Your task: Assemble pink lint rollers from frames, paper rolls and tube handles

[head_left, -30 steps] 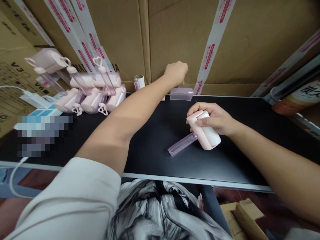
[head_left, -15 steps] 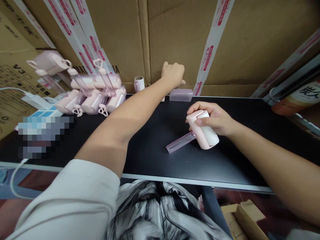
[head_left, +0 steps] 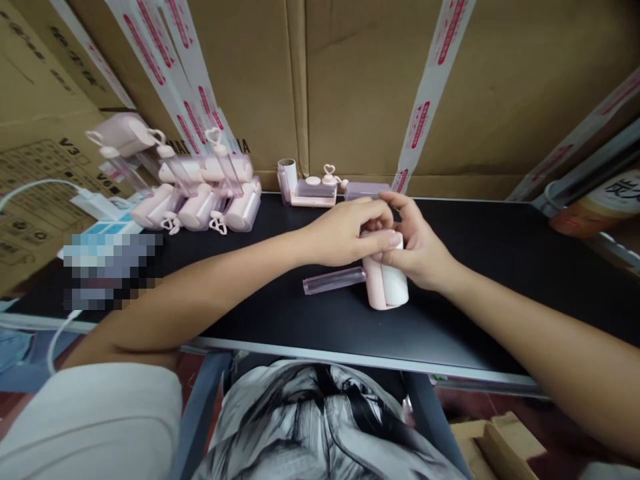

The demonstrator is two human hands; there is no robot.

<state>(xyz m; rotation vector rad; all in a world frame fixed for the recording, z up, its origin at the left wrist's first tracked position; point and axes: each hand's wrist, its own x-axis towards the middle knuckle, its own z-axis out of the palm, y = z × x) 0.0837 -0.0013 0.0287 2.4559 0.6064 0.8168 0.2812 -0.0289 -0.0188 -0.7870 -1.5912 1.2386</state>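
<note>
A pink-and-white lint roller (head_left: 387,285) stands tilted slightly over the black table in front of me, its clear pink handle (head_left: 334,280) sticking out to the left. My right hand (head_left: 425,247) grips the white roll side, thumb and fingers closed round the upper part. At the roller's top end, my left hand (head_left: 345,233) is closed too, thumb and fingers pressing there. Fingers cover that end, so any small part between them is hidden. Just behind the hands lies a translucent purple cover (head_left: 367,191).
Several assembled lint rollers (head_left: 195,207) are stacked at the back left, near a white charger with a cable (head_left: 97,203). Along the cardboard wall stand a white roll (head_left: 287,175) and a pink case part (head_left: 314,199) with a heart loop. A bottle (head_left: 595,203) is at the right.
My left hand has come back from the cardboard wall to the top of the lint roller. The right hand and roller have shifted slightly left, and the handle lies more level.
</note>
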